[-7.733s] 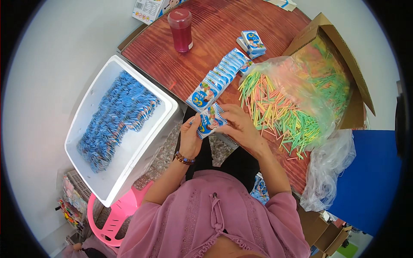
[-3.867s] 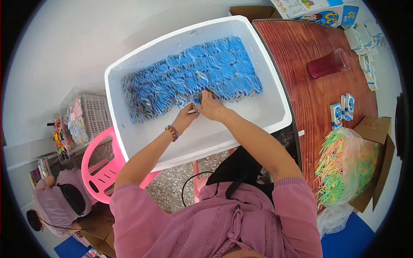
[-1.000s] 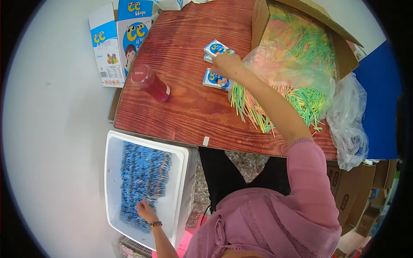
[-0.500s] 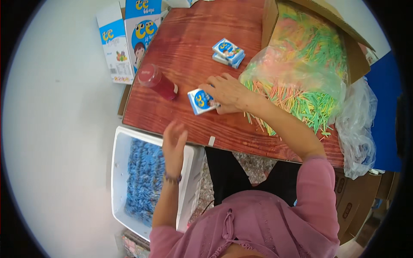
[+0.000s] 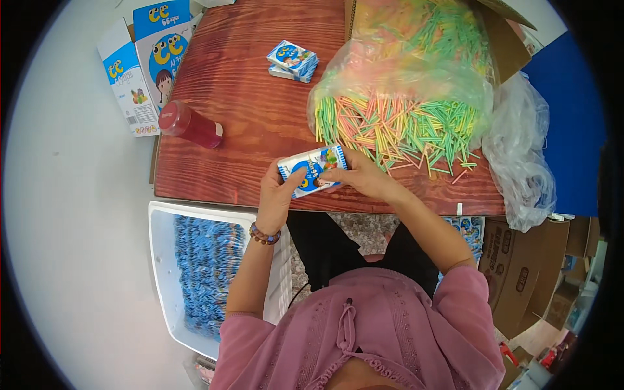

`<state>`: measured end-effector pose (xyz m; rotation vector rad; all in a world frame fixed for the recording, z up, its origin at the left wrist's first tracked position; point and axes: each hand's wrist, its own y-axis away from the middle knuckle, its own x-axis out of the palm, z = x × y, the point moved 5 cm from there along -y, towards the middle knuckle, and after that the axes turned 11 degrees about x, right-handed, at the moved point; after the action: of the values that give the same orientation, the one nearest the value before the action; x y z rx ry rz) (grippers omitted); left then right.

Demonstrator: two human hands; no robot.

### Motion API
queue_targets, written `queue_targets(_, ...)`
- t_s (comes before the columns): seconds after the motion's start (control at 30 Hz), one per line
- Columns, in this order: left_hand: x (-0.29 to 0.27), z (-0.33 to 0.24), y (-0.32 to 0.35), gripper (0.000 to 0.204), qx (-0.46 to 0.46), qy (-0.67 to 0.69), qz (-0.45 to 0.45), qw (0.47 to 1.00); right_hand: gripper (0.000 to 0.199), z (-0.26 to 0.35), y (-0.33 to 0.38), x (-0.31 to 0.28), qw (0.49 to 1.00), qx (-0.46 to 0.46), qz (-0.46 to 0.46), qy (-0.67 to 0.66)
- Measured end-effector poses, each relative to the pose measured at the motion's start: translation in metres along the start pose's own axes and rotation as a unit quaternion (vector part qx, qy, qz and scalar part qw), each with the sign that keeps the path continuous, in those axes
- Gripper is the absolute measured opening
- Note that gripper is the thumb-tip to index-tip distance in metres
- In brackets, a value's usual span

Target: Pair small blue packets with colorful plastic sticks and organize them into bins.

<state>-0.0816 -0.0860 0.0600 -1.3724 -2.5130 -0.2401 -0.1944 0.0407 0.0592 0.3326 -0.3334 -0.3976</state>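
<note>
Between both hands, over the front edge of the wooden table [image 5: 240, 169], is a small blue-and-white candy packet [image 5: 320, 160]. My left hand [image 5: 275, 198] grips its left end, thumb on the printed face. At the packet's right end my right hand [image 5: 364, 174] pinches it, thumb also on top. Whether the packet is sealed I cannot tell. Farther back lie a couple of similar packets [image 5: 292, 58], one stacked on the other. Loose pink, yellow and green candy sticks [image 5: 403, 130] spill from a clear plastic bag [image 5: 383, 68] just beyond my right hand.
A jar with red contents [image 5: 195, 125] lies at the left of the table. Behind it stand blue-and-white cartons [image 5: 162, 52]. A white bin [image 5: 162, 279] full of blue packets [image 5: 208, 273] is below left. Crumpled clear plastic [image 5: 520, 149] hangs at the right edge.
My right hand has brought the packet nearer to me, and my left hand has come up from the empty air to take its other end. The whole view has shifted.
</note>
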Motion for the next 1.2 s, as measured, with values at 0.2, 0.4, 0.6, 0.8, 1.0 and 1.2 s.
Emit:
queue_targets(0.2, -0.003, 0.005, -0.009, 0.023, 0.018, -0.011, -0.043, 0.999, 0.038, 0.003, -0.004, -0.009, 0.998, 0.048, -0.028, 0.024)
queue_targets(0.4, -0.089, -0.003, -0.068, 0.02, 0.044, -0.028, -0.175, 0.983, 0.026, 0.092, -0.055, -0.017, 0.84, -0.264, -0.235, 0.411)
queue_targets(0.6, -0.07, 0.018, -0.137, 0.025, 0.031, -0.159, -0.021, 0.987, 0.048, 0.137, -0.172, -0.056, 0.718, -0.173, -0.351, 0.575)
queue_targets(0.8, -0.063, 0.009, -0.131, 0.04, 0.112, -0.592, -0.014, 0.798, 0.07, 0.12, -0.215, -0.072, 0.697, -0.025, -0.318, 0.642)
queue_targets(1.0, -0.06, -0.019, -0.117, 0.051, 0.236, -0.617, -0.099, 0.744, 0.079, 0.134, -0.192, -0.068, 0.772, -0.107, -0.266, 0.567)
queue_targets(1.2, -0.036, -0.058, -0.119, 0.04, 0.066, -0.077, -0.089, 0.991, 0.08, 0.149, -0.087, -0.002, 0.68, -0.308, -0.099, 0.658)
